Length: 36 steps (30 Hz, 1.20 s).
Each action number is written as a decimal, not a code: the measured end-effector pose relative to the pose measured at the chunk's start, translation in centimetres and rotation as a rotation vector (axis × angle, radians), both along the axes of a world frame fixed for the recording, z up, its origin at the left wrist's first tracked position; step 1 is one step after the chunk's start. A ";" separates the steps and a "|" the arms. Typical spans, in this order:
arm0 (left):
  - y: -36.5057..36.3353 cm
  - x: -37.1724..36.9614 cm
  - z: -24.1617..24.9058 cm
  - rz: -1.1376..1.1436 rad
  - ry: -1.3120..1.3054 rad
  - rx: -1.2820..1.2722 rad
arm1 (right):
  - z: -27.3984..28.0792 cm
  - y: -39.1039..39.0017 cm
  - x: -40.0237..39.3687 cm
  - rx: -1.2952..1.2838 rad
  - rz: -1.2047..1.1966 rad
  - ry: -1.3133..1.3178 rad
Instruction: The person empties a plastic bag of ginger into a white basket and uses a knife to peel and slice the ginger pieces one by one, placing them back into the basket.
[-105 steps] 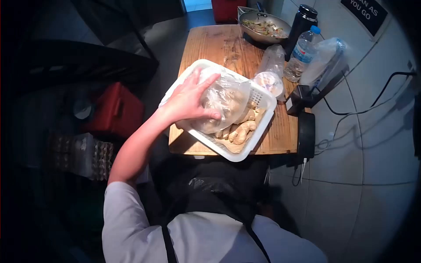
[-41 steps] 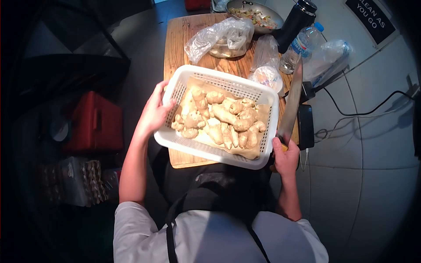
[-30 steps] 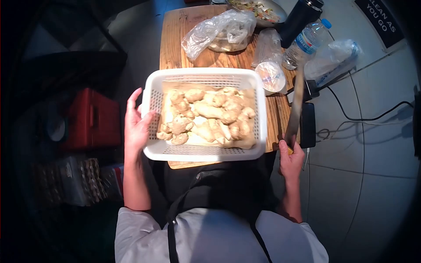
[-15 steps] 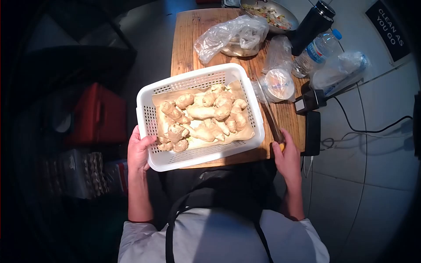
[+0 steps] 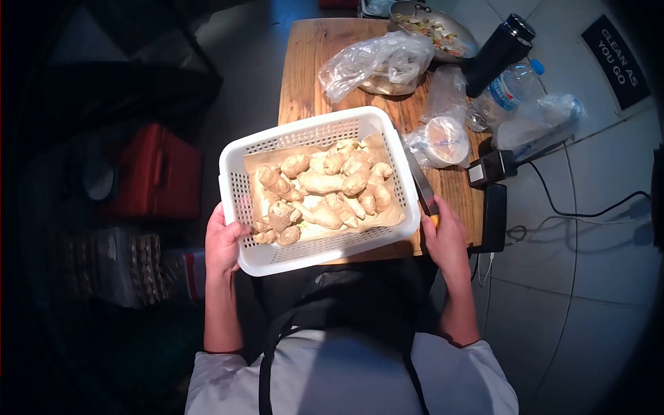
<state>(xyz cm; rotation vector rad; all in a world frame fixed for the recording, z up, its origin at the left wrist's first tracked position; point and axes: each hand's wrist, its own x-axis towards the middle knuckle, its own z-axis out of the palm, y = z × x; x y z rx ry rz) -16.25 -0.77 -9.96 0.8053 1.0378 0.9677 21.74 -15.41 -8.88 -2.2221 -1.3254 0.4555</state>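
Note:
A white plastic basket (image 5: pixel 315 261) with perforated sides sits tilted in front of me, over the near part of the wooden table. Brown paper lines it, and several pieces of ginger root (image 5: pixel 321 183) lie on the paper. My left hand (image 5: pixel 225 238) grips the basket's left side, thumb over the rim. My right hand (image 5: pixel 446 232) is closed round the yellow handle of a knife (image 5: pixel 419 178), beside the basket's right edge. The knife's blade points away from me along that edge, partly hidden by the rim.
Across the wooden table (image 5: pixel 301 62) stand a plastic bag (image 5: pixel 377 66), a pan of food (image 5: pixel 436 34), a wrapped tub (image 5: pixel 446 142), a black flask (image 5: pixel 501 52) and a water bottle (image 5: pixel 508 93). A black adapter (image 5: pixel 492 168) with cables is at the right edge. A red container (image 5: pixel 155 173) stands left.
My right hand has moved slightly left and up with the knife, closer to the basket's right edge. The basket and the table scene sit slightly lower and further right in view.

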 end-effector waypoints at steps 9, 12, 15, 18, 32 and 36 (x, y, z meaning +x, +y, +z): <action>-0.2 -0.2 -0.6 -0.043 0.034 0.068 | -0.3 3.5 1.1 -0.021 0.026 -0.025; 0.2 -0.1 -0.3 -0.071 0.000 0.066 | -2.2 4.3 1.7 0.139 0.136 -0.113; 0.6 -0.3 0.1 -0.130 -0.012 0.059 | -2.6 4.4 1.6 0.155 0.116 -0.083; 0.7 -0.2 0.0 -0.173 -0.013 0.050 | -2.3 3.9 1.8 0.148 0.078 -0.043; 4.3 3.7 0.9 -0.243 0.380 0.423 | 8.8 22.3 4.8 0.512 0.180 -0.246; 2.9 2.0 2.1 -0.100 0.580 0.540 | 4.9 32.4 7.0 0.263 0.036 -0.544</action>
